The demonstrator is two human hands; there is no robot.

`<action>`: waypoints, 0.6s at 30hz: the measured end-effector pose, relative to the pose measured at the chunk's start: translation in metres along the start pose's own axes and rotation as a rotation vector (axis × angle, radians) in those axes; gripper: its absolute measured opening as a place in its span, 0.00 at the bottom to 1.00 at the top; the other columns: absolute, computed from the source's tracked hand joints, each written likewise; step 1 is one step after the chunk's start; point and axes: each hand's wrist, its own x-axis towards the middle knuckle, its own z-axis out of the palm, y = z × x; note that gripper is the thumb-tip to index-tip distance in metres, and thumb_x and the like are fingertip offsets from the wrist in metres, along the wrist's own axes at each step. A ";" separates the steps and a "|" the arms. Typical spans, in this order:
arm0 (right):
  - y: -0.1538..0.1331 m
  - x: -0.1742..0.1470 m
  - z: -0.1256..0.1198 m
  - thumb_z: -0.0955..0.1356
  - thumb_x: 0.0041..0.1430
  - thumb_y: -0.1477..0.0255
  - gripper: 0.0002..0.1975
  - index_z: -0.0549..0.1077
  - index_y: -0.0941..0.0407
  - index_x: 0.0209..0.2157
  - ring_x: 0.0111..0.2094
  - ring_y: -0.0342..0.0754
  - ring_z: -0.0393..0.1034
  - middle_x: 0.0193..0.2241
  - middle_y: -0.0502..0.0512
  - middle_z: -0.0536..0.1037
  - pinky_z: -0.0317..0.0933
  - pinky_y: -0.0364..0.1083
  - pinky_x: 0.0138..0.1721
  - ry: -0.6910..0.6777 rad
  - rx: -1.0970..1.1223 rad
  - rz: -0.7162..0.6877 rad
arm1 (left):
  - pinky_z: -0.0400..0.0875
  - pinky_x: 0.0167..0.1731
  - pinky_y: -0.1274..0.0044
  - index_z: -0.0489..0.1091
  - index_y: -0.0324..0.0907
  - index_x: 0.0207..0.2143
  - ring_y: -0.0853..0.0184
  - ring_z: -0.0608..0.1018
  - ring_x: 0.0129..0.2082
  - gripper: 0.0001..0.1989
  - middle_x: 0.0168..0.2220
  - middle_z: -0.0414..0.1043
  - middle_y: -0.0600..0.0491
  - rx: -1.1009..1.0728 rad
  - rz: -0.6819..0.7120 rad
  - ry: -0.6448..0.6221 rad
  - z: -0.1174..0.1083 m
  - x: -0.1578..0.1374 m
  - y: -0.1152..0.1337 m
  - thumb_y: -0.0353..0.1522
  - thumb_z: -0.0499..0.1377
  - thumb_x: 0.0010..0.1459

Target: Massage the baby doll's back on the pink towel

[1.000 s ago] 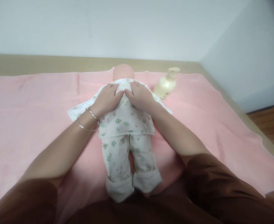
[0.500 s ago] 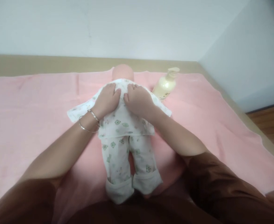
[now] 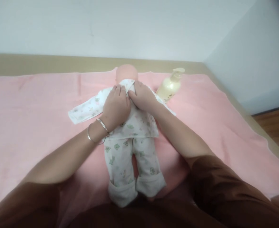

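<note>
A baby doll [image 3: 127, 72] lies on a pink cloth with its bald head away from me. It wears a white patterned shirt [image 3: 141, 123] and matching trousers [image 3: 120, 164] with rolled cuffs. My left hand [image 3: 117, 104], with bangles at its wrist, is closed on the shirt's upper chest, its fingertips hidden in part. Close beside it, my right hand [image 3: 143, 96] pinches the shirt near the collar, thumb towards the middle. Between both hands the fabric rises in a slanting fold below the doll's head. The doll's face does not show.
A pale yellow pump bottle [image 3: 169, 87] stands right of the doll's shoulder. The pink cloth [image 3: 35, 126] covers most of the tabletop, whose wooden edge [image 3: 58, 65] shows at the back. A white wall [image 3: 130, 28] rises behind, and brown floor appears at far right.
My left hand has shifted right, towards the shirt's middle, and nearly meets the right hand. My right hand has moved slightly up and right. The collar fabric is now folded between them.
</note>
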 end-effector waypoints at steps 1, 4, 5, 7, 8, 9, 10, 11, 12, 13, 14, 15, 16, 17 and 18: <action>-0.001 -0.002 0.001 0.55 0.70 0.69 0.23 0.66 0.69 0.57 0.64 0.63 0.65 0.60 0.76 0.72 0.59 0.60 0.66 0.016 -0.019 -0.010 | 0.54 0.74 0.54 0.61 0.28 0.63 0.50 0.62 0.72 0.27 0.67 0.63 0.32 -0.001 0.016 -0.008 0.001 0.000 -0.001 0.35 0.39 0.71; -0.008 -0.013 0.003 0.53 0.71 0.72 0.23 0.67 0.70 0.56 0.61 0.63 0.68 0.57 0.75 0.75 0.60 0.59 0.65 0.065 -0.106 -0.039 | 0.56 0.73 0.52 0.69 0.33 0.53 0.48 0.65 0.70 0.24 0.63 0.68 0.34 0.000 0.067 -0.062 -0.001 0.007 -0.009 0.34 0.39 0.70; -0.011 -0.018 0.004 0.52 0.72 0.72 0.24 0.67 0.71 0.57 0.61 0.63 0.68 0.57 0.75 0.75 0.60 0.59 0.64 0.078 -0.138 -0.049 | 0.58 0.71 0.51 0.70 0.35 0.48 0.47 0.68 0.67 0.22 0.60 0.70 0.34 0.001 0.063 -0.087 -0.003 0.011 -0.012 0.34 0.39 0.70; -0.017 -0.028 0.007 0.52 0.72 0.73 0.25 0.66 0.73 0.59 0.62 0.64 0.67 0.58 0.76 0.74 0.60 0.59 0.64 0.099 -0.201 -0.087 | 0.66 0.65 0.52 0.69 0.38 0.42 0.47 0.73 0.60 0.20 0.52 0.73 0.34 -0.001 -0.008 -0.139 -0.009 0.019 -0.017 0.34 0.39 0.70; -0.020 -0.033 0.009 0.52 0.73 0.72 0.26 0.65 0.74 0.60 0.63 0.65 0.66 0.59 0.77 0.73 0.59 0.59 0.65 0.110 -0.229 -0.113 | 0.69 0.61 0.53 0.68 0.38 0.40 0.48 0.75 0.57 0.18 0.49 0.74 0.35 -0.005 -0.063 -0.159 -0.011 0.022 -0.019 0.33 0.39 0.69; -0.023 -0.037 0.010 0.52 0.73 0.72 0.26 0.64 0.75 0.62 0.64 0.65 0.65 0.60 0.79 0.72 0.58 0.60 0.65 0.121 -0.255 -0.141 | 0.70 0.59 0.55 0.67 0.39 0.39 0.49 0.76 0.54 0.17 0.47 0.74 0.36 -0.010 -0.113 -0.170 -0.013 0.025 -0.020 0.33 0.40 0.69; -0.025 -0.040 0.011 0.51 0.73 0.72 0.27 0.63 0.76 0.62 0.64 0.65 0.65 0.60 0.80 0.71 0.58 0.60 0.66 0.129 -0.276 -0.166 | 0.71 0.57 0.56 0.65 0.40 0.38 0.50 0.77 0.51 0.16 0.45 0.74 0.36 -0.014 -0.147 -0.167 -0.014 0.027 -0.021 0.33 0.40 0.69; -0.026 -0.042 0.011 0.51 0.73 0.72 0.27 0.63 0.77 0.62 0.64 0.65 0.65 0.59 0.80 0.72 0.58 0.60 0.66 0.130 -0.288 -0.183 | 0.72 0.56 0.58 0.65 0.41 0.37 0.51 0.77 0.50 0.15 0.44 0.74 0.38 -0.018 -0.164 -0.151 -0.013 0.029 -0.021 0.33 0.41 0.69; -0.026 -0.042 0.011 0.51 0.73 0.72 0.27 0.64 0.77 0.61 0.63 0.65 0.66 0.58 0.79 0.73 0.58 0.59 0.65 0.127 -0.289 -0.190 | 0.71 0.55 0.59 0.64 0.42 0.37 0.52 0.76 0.49 0.14 0.43 0.74 0.39 -0.021 -0.168 -0.127 -0.013 0.029 -0.021 0.33 0.41 0.68; -0.025 -0.040 0.011 0.51 0.73 0.73 0.27 0.66 0.76 0.60 0.62 0.65 0.67 0.56 0.78 0.74 0.59 0.59 0.65 0.119 -0.282 -0.191 | 0.71 0.54 0.60 0.64 0.43 0.36 0.53 0.76 0.48 0.13 0.42 0.74 0.40 -0.019 -0.167 -0.103 -0.011 0.029 -0.021 0.33 0.42 0.68; -0.023 -0.037 0.011 0.52 0.73 0.73 0.26 0.67 0.75 0.59 0.61 0.64 0.68 0.55 0.77 0.75 0.59 0.59 0.65 0.108 -0.267 -0.190 | 0.71 0.54 0.60 0.64 0.43 0.36 0.53 0.76 0.47 0.13 0.42 0.74 0.40 -0.016 -0.164 -0.084 -0.009 0.028 -0.020 0.33 0.42 0.68; -0.020 -0.032 0.010 0.53 0.72 0.73 0.25 0.68 0.74 0.58 0.61 0.64 0.68 0.56 0.77 0.74 0.60 0.58 0.65 0.098 -0.245 -0.187 | 0.71 0.54 0.61 0.64 0.43 0.36 0.53 0.76 0.47 0.13 0.42 0.74 0.40 -0.013 -0.164 -0.072 -0.008 0.028 -0.020 0.33 0.42 0.67; -0.017 -0.027 0.009 0.54 0.71 0.73 0.24 0.67 0.73 0.58 0.62 0.63 0.67 0.57 0.76 0.73 0.59 0.58 0.65 0.090 -0.216 -0.180 | 0.70 0.55 0.61 0.64 0.42 0.37 0.53 0.76 0.48 0.13 0.42 0.74 0.40 -0.011 -0.167 -0.067 -0.006 0.027 -0.020 0.34 0.42 0.67; -0.013 -0.022 0.008 0.55 0.71 0.73 0.24 0.67 0.72 0.59 0.63 0.63 0.66 0.59 0.75 0.72 0.58 0.59 0.67 0.082 -0.182 -0.168 | 0.70 0.55 0.61 0.65 0.42 0.37 0.53 0.75 0.48 0.13 0.42 0.74 0.40 -0.011 -0.170 -0.066 -0.005 0.027 -0.020 0.34 0.42 0.67; -0.009 -0.016 0.007 0.56 0.71 0.72 0.24 0.66 0.71 0.59 0.65 0.63 0.64 0.61 0.75 0.71 0.58 0.59 0.67 0.072 -0.147 -0.151 | 0.70 0.56 0.61 0.65 0.42 0.38 0.53 0.75 0.48 0.14 0.43 0.74 0.40 -0.012 -0.171 -0.067 -0.004 0.027 -0.020 0.34 0.42 0.67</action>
